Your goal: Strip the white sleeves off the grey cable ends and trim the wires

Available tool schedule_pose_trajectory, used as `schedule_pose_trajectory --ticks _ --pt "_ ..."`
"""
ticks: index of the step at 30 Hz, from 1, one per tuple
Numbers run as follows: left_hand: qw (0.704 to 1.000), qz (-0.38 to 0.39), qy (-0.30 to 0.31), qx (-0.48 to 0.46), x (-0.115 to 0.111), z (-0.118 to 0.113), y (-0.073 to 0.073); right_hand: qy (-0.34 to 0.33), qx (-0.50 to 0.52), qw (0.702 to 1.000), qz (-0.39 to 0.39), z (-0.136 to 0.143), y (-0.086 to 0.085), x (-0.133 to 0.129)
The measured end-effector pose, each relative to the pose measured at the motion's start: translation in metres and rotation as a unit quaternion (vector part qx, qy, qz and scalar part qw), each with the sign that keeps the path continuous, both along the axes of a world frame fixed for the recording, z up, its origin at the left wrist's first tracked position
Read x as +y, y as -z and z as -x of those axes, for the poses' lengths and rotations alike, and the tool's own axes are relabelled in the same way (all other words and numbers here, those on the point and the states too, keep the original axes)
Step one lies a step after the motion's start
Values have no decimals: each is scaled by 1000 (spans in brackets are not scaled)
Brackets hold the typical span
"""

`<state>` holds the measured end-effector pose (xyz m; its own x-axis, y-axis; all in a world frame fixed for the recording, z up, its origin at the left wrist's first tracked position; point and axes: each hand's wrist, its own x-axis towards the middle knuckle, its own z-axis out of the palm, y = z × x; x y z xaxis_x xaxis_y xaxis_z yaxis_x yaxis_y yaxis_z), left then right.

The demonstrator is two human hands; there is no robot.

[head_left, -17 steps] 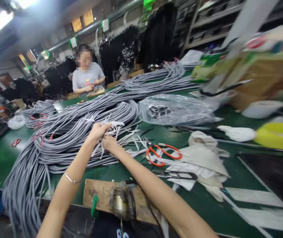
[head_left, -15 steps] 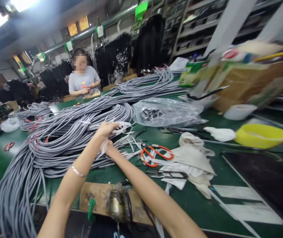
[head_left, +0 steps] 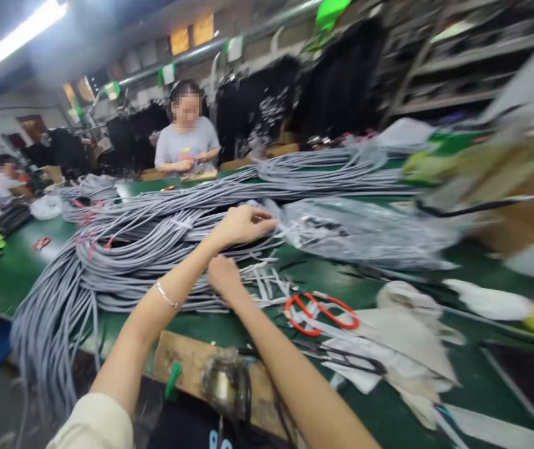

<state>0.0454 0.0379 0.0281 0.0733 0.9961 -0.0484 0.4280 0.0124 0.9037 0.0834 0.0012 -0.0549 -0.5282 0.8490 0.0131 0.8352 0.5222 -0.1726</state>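
Left grip (head_left: pixel 246 225) near clear bag (head_left: pixel 379 240), right grip (head_left: pixel 224 274) over looped grey cables (head_left: pixel 145 265).

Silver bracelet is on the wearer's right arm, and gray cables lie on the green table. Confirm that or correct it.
Wrong arm: the head view shows the silver bracelet on the left arm. Gray cables do lie on the green table.

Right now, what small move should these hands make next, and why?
Probably slide the left hand slightly right, onto the clear plastic bag: its fingers point toward the bag's edge, while the right hand is curled by the grey cables.
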Motion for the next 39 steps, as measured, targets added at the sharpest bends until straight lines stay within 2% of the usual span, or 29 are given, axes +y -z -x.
schedule_pose_trajectory --ticks 2,4,6,8,10,13,16,19,23,25,28,32,36,39 --pt "979 -115 -23 168 -37 51 7 11 0 1000 17 -3 4 -2" --pt "940 -132 -90 303 -79 92 23 37 5 999 26 -11 6 3" --pt "929 -112 -122 331 -117 119 46 64 22 997 32 -20 8 8" --pt "923 -111 -139 342 -139 131 72 92 55 994 36 -25 11 10" --pt "918 -128 -155 342 -147 133 93 115 98 988 38 -28 14 7" --pt "916 -154 -177 327 -143 128 109 145 179 972 45 -34 19 1" --pt "923 -177 -156 303 -139 122 103 177 280 942 59 -48 21 -2" --pt "938 -199 -76 275 -135 107 87 187 399 894 82 -65 21 -4" --pt "949 -240 52 196 -123 66 66 163 532 820 132 -78 21 -13" --pt "951 -251 91 154 -116 45 61 156 579 787 145 -82 21 -19" --pt "957 -264 61 109 -110 26 64 157 637 739 151 -90 18 -26" --pt "958 -276 -15 72 -115 22 73 144 691 689 162 -97 6 -36" --pt "954 -288 -20 76 -124 22 77 112 726 642 221 -98 -5 -48" --pt "949 -303 -7 85 -128 19 77 121 735 634 207 -97 -7 -55"
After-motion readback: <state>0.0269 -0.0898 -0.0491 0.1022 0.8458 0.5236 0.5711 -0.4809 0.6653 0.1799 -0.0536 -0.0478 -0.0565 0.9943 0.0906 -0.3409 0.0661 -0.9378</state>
